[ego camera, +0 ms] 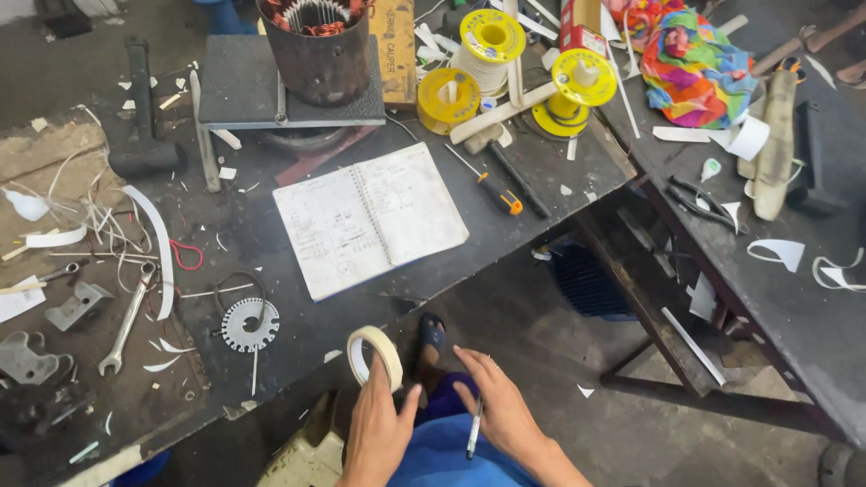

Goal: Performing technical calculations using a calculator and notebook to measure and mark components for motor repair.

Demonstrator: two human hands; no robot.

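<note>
Dark cluttered counter [298, 271] across the left and middle, second dark counter [794, 316] along the right edge. Rusty motor stator [316, 45] with copper windings on a grey stand at the far edge. Crumpled multicolour cloth [690, 63] at far end of the right counter. Open spiral notebook [370, 216] mid-counter, handwritten pages up. Yellow wire spools [492, 41] clustered at the far right corner, behind the notebook. Wrench [126, 320] near left edge, among white paper scraps. Orange-handled screwdriver [487, 185] just right of notebook. White toothed disc [250, 325] near the front edge. Left hand [379, 428] below front edge, fingers closed round a masking tape roll [374, 356] held upright, just off the counter's front edge. Right hand [501, 406] beside it, fingers loosely spread, pen [474, 431] pinched between them, pointing down
</note>
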